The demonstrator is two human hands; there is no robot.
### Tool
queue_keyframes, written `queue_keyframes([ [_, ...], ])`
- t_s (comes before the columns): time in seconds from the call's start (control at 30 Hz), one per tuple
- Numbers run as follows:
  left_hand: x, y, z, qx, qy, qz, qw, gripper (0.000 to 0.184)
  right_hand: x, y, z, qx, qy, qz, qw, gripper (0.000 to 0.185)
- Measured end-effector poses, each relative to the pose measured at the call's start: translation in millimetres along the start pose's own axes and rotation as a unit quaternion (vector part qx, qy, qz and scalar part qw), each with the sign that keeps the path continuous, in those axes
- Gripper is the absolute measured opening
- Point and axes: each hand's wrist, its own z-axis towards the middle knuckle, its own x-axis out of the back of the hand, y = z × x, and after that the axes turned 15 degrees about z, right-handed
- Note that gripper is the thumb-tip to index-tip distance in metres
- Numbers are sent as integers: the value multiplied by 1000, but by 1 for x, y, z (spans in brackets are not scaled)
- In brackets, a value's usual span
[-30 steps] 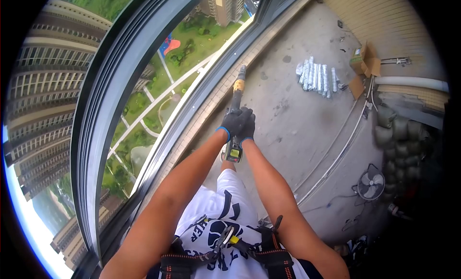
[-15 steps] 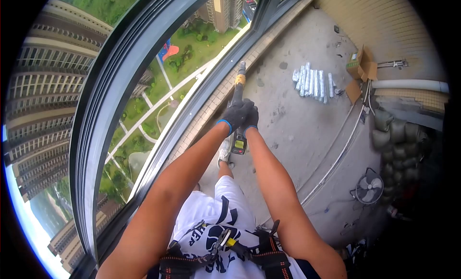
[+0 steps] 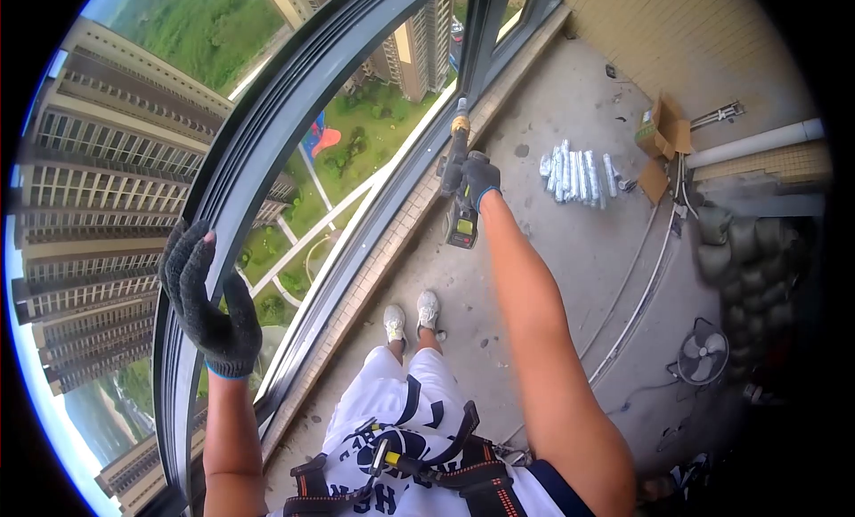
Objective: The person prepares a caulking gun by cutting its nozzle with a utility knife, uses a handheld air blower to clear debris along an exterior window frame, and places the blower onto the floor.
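Observation:
My right hand, in a dark glove, is closed round the grip of a cordless power tool. The tool has a long nose with a yellowish band and grey tip pointing away from me, and a battery at its lower end. Its tip lies near the window sill in the view. My left hand, gloved with a bare fingertip showing, is raised at the dark window frame. Its fingers are stretched out on the outer side, and the thumb is apart on the inner side. Whether it touches the frame I cannot tell.
Beyond the window, lawns and tall buildings lie far below. Foil-like silver tubes lie on the concrete floor. Nearby are an open cardboard box, a white pipe, stacked sacks and a fan. I wear harness straps.
My left hand has left the tool and swung left to the window frame, its fingers spreading. My right hand keeps the tool, which appears slightly higher and to the right.

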Motion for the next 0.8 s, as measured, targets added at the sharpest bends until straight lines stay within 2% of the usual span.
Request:
queue_keyframes([
  [0.03,3,-11,2,29,-29,66,997,45,5,-10,-18,-7,-20,34,999,24],
  [0.1,0,-41,-2,85,-82,152,981,52,21,-16,-68,70,-68,142,985,46],
  [0.13,-13,-56,-15,106,-97,191,971,58,27,-22,-110,124,-85,154,977,43],
  [0.17,-15,-55,-16,132,-121,194,964,62,29,-35,-168,153,-97,186,966,57],
  [0.2,-16,-52,-15,157,-146,195,957,65,32,-55,-229,190,-113,133,966,66],
  [0.23,-20,-54,-16,157,-137,155,966,68,40,-64,-268,213,-134,120,960,68],
  [0.33,-26,-45,-11,173,-139,164,961,71,69,-95,-365,211,-195,91,953,71],
  [0.43,-30,-46,-8,173,-114,153,966,72,63,-137,-432,148,-165,83,972,68],
  [0.47,-32,-47,-10,171,-109,148,968,71,64,-145,-443,140,-146,51,978,65],
  [0.57,-34,-48,-13,183,-86,119,972,66,52,-177,-470,125,-171,-49,976,62],
  [0.6,-32,-51,-17,189,-86,120,971,66,47,-184,-471,143,-155,-27,977,37],
  [0.73,-31,-52,-23,173,4,19,985,62,15,-240,-452,176,-215,-59,959,56],
  [0.8,-18,-37,-27,117,75,-47,989,63,7,-269,-412,205,-215,-81,951,45],
])
